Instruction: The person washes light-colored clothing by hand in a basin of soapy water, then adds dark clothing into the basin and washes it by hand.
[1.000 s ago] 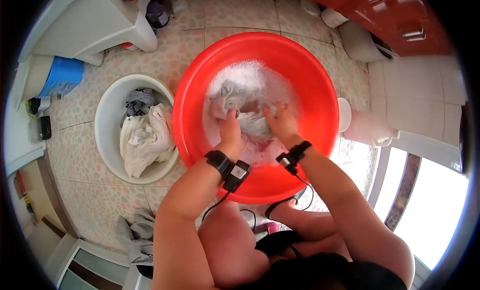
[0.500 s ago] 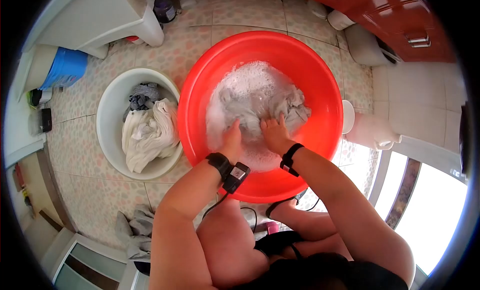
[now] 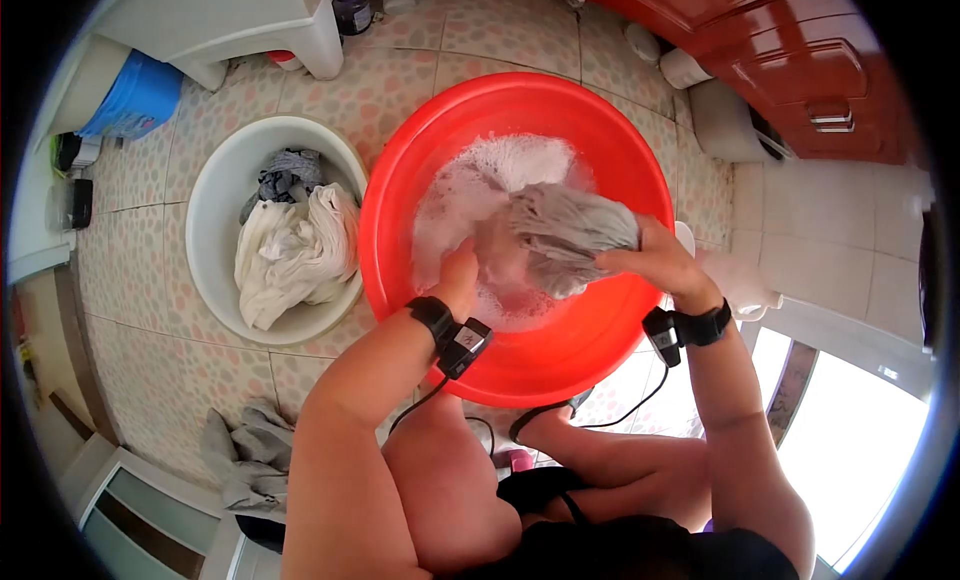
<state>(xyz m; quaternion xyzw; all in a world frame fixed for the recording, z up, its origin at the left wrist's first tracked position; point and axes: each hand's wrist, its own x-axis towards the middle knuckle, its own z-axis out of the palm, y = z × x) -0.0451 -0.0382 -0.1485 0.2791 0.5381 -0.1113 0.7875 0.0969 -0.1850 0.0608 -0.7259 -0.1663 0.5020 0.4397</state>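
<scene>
A wet grey cloth hangs bunched above the soapy water in a big red basin. My right hand grips its right end, thumb and fingers closed on the fabric near the basin's right side. White suds cover much of the water, thickest at the far side. My left hand is low over the left part of the water, apart from the lifted cloth. Its thumb side shows, but the other fingers are hidden by the suds and the hand itself.
Left of the basin stands a white tub with cream fabric and dark grey fabric inside. Grey clothing lies on the floor at lower left. A blue bucket and red cabinets stand farther off.
My right hand has moved right and raised the grey cloth out of the suds. My left hand stays at nearly the same place. The view has shifted slightly.
</scene>
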